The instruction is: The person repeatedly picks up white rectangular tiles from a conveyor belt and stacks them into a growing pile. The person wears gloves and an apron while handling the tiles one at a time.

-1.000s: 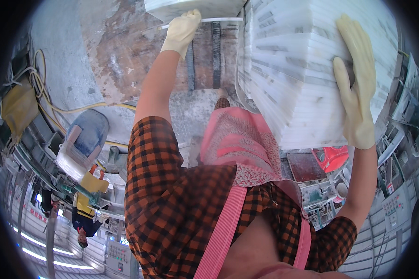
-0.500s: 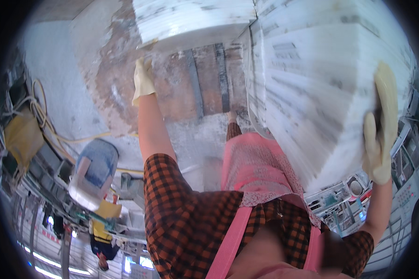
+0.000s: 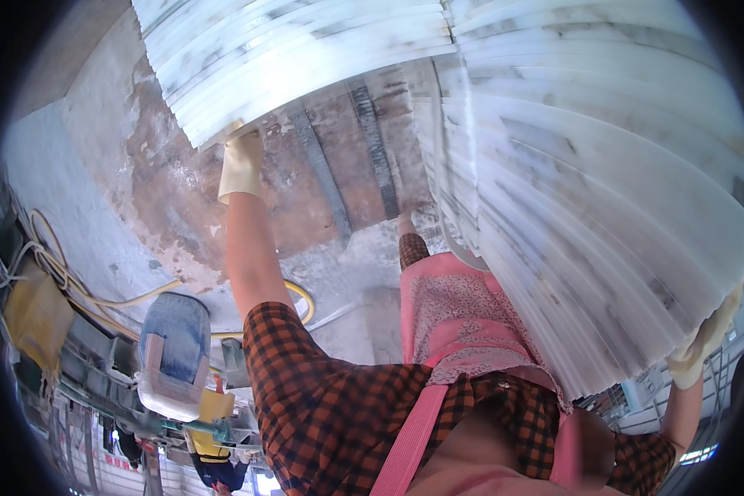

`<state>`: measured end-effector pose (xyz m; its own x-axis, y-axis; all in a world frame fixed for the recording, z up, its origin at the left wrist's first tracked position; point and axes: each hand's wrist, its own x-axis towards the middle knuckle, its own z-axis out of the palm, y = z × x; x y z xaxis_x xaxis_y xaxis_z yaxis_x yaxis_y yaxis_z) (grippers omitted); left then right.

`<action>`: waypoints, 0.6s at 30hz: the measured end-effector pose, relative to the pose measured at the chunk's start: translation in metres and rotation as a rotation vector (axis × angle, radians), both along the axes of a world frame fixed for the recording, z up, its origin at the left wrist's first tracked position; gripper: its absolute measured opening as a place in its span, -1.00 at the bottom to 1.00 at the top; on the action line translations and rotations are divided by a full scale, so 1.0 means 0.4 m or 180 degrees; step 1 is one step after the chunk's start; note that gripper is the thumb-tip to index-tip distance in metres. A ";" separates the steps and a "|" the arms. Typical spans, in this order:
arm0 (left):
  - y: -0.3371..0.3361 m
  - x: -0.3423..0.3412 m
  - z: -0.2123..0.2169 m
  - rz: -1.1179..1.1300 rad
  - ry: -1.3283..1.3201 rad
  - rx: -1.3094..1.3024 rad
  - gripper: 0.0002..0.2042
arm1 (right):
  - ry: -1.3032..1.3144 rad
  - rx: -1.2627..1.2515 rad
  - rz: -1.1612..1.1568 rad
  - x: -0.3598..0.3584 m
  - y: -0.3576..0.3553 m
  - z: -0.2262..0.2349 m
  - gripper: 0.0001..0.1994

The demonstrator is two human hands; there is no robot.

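In a pale rubber glove, my left hand (image 3: pixel 242 161) is at the lower left corner of a stack of white marble strips (image 3: pixel 306 54), its fingers closed at the edge and partly hidden. A second, larger bank of white marble strips (image 3: pixel 587 190) with grey veins fans out on the right, close to my apron. My right hand (image 3: pixel 704 341), also gloved, is at the outer lower edge of that bank; its fingers are mostly hidden behind the strips. The two stacks meet near the top middle.
Beneath the strips is a worn brown-and-grey surface with two dark bands (image 3: pixel 374 149). To the left are a yellow hose (image 3: pixel 120 302), a blue-and-white stool-like object (image 3: pixel 174 351) and a yellow cloth (image 3: pixel 35 310). A person in yellow and dark clothes (image 3: pixel 211 450) stands beyond.
The right-hand strips have swung wider and now cover most of my right hand, which has moved lower and outward. The left stack reaches farther left, and my left hand meets its corner.
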<state>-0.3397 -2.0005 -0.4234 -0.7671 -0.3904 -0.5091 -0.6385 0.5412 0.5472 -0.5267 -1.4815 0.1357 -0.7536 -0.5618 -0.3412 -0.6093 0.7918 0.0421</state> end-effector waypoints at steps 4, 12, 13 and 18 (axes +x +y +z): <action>0.069 -0.065 0.108 0.0802 -0.1196 0.0161 -0.59 | -0.0196 0.0015 0.0337 -0.032 -0.066 -0.022 -0.35; 0.205 -0.046 0.337 0.3297 0.0487 0.1722 -0.45 | -0.0234 -0.0369 0.0678 -0.059 -0.148 -0.044 -0.45; 0.211 -0.039 0.371 0.3394 0.0929 0.2006 -0.45 | -0.0274 -0.0479 0.0687 -0.057 -0.159 -0.041 -0.46; 0.224 -0.100 0.531 0.2951 0.1227 0.1793 -0.41 | -0.0305 -0.0907 0.0609 -0.048 -0.193 -0.027 -0.48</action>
